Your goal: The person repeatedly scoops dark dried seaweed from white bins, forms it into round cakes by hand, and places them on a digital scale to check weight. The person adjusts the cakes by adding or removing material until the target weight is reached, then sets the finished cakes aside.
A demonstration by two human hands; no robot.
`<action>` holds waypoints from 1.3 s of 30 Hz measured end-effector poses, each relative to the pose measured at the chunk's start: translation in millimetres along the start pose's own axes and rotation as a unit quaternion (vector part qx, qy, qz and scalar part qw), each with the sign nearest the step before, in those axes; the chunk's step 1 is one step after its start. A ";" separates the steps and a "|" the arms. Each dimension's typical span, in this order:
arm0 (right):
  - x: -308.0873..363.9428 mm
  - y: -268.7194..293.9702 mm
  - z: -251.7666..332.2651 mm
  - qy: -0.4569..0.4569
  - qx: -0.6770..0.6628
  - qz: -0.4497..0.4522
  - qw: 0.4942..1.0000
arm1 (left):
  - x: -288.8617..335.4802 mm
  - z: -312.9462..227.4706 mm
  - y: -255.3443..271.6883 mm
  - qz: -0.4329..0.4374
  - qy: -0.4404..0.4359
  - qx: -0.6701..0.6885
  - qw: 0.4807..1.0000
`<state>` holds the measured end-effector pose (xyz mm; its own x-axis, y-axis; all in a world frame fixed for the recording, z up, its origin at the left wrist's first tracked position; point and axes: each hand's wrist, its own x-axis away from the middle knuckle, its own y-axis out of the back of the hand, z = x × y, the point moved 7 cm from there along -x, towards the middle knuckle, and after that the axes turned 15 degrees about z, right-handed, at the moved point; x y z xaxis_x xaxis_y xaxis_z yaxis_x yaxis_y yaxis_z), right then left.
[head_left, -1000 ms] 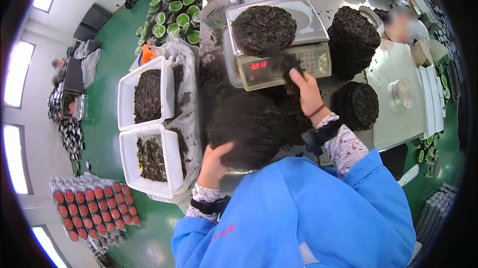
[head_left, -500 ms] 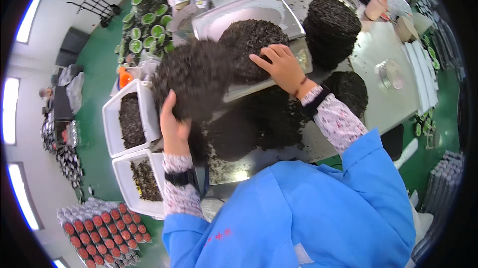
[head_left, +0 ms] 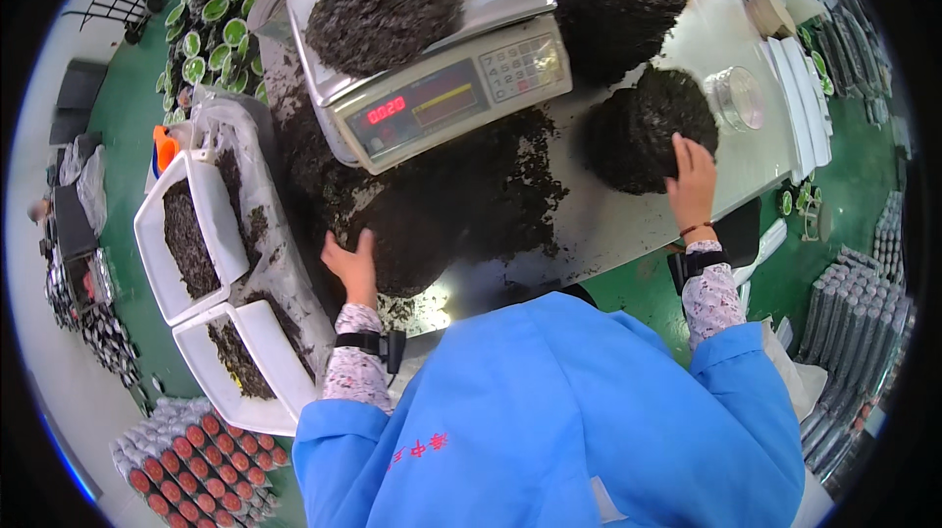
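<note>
A dark round cake of dried seaweed (head_left: 386, 10) lies on the metal pan of a digital scale (head_left: 446, 101). Below the scale, another round seaweed cake (head_left: 407, 238) rests on the table amid loose flakes. At its left edge is my left hand (head_left: 350, 266), open, thumb and fingers apart; whether it touches the cake is hard to tell. Over on the right, my right hand (head_left: 694, 180) has its fingers closed on the near right edge of a seaweed cake (head_left: 653, 131), whose left side is blurred. What lies beneath that cake is hidden.
A tall stack of seaweed cakes (head_left: 616, 3) stands right of the scale. White bins (head_left: 157, 243) with loose seaweed sit at the left, beside a plastic-lined strip. A clear round container (head_left: 738, 99) and white slabs (head_left: 800, 106) are at the right. Green-topped packages (head_left: 216, 8) fill the far left.
My left hand has come down to the table and no longer holds up a seaweed cake. My right hand has left the cake on the scale and moved right to another. The view has shifted.
</note>
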<state>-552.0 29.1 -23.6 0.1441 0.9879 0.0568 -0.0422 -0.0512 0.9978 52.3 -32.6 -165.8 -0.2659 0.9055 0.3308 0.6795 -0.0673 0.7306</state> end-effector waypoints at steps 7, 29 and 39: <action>9.6 -47.1 162.4 0.247 -0.114 0.140 0.952 | 68.9 40.8 -34.3 0.081 0.205 0.004 0.975; 47.7 -117.6 410.3 0.407 -0.141 0.271 0.861 | 76.6 25.1 -17.2 0.134 0.057 0.449 0.882; -3.4 -38.7 368.5 0.319 -0.407 0.094 0.851 | 89.0 -22.5 0.5 0.261 -0.027 0.487 0.833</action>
<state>-186.5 -26.2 -49.8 -0.4958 0.8651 -0.0760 -0.7130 -0.3556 0.6044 13.6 38.6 -122.5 0.2527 0.8792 0.4039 0.9322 -0.1094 -0.3450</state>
